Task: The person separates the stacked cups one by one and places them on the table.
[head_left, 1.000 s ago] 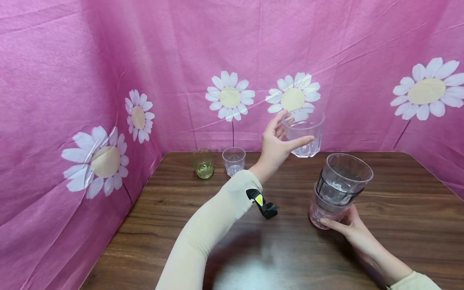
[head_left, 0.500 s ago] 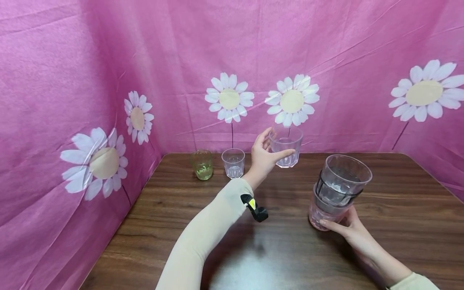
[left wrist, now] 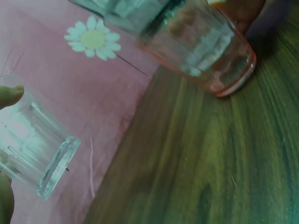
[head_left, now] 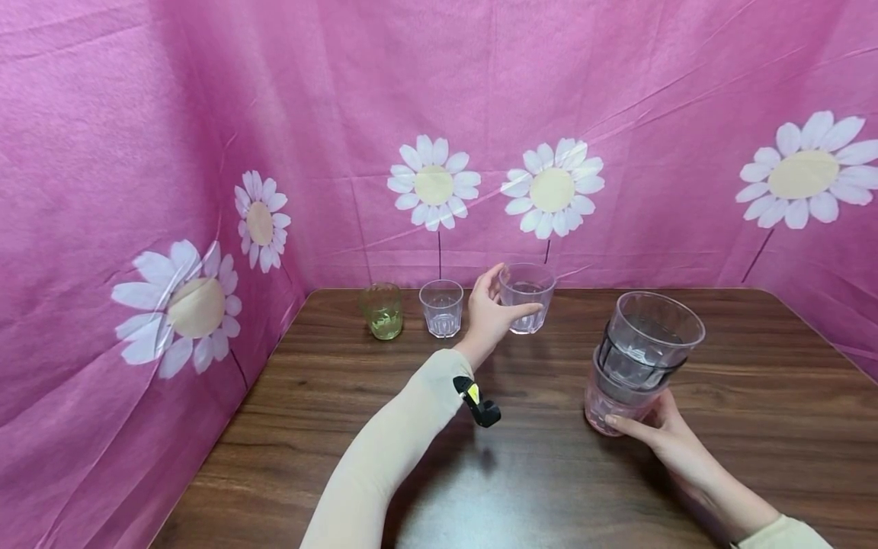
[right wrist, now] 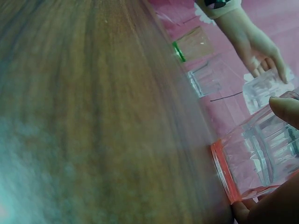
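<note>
My left hand (head_left: 488,316) holds a clear glass (head_left: 527,287) between thumb and fingers, near the table's back edge. In the right wrist view this glass (right wrist: 261,88) hangs above the tabletop. On the right, my right hand (head_left: 675,442) grips the pink-tinted glass (head_left: 607,408) at the bottom of a tilted stack. A dark-banded glass (head_left: 627,374) sits in it, and a wide clear glass (head_left: 660,319) is on top. Whether the stack's base touches the table, I cannot tell. A smaller clear glass (head_left: 442,309) stands left of my left hand, beside a green glass (head_left: 384,313).
The brown wooden table (head_left: 535,480) ends at a pink curtain (head_left: 322,99) printed with daisies, which encloses the back and sides. A black camera mount (head_left: 478,402) is strapped to my left wrist.
My left hand has come down and to the left with the clear glass, away from the stack. My right hand and the stack stay where they were.
</note>
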{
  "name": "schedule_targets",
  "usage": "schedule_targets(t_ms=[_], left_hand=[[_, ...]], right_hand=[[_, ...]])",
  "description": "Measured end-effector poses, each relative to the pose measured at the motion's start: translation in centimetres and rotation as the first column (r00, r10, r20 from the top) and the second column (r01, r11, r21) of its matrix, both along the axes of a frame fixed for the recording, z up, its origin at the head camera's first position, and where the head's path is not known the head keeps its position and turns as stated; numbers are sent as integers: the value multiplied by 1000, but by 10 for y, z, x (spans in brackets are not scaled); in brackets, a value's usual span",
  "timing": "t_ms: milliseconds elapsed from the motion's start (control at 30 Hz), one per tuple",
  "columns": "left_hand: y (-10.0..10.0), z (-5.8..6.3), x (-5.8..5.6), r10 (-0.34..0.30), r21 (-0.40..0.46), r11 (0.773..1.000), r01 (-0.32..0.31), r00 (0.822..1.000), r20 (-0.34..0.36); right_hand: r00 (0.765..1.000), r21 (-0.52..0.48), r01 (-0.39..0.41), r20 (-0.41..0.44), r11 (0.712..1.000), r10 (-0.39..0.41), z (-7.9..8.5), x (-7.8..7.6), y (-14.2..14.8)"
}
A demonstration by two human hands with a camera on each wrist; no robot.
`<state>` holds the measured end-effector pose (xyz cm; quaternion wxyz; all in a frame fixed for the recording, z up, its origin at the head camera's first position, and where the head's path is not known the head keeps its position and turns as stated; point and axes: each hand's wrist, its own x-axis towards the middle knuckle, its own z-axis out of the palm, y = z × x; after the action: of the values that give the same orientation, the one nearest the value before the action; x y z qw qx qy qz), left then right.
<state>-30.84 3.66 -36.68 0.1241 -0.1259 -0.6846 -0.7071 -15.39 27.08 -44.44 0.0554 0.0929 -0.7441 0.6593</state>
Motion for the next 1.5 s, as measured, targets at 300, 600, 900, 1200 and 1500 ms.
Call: schedule_targets(t_ms=[300,600,900,1200,1500], left_hand=[[-2,-22,-7,26,-27,999,-25,999,36],[-4,-40,-15,81,-48,996,-79,996,40],[-2,-55,-20,121,-47,992,-119,992,39],[-2,-63,-24,146,-44,989,-144,989,32],[-2,-70,-34,167,-105,980,-168,986,-14]], right_hand=[[1000,11,5,0,1000,-5,0,1,0],[1000,-8,6,-6,1000,-6,0,1,0],[1000,12,19,-7,1000,-19,0,0,-1],[999,47,37,16,998,-38,1,0,-2],[999,32,32,13,999,-32,1,0,-2]])
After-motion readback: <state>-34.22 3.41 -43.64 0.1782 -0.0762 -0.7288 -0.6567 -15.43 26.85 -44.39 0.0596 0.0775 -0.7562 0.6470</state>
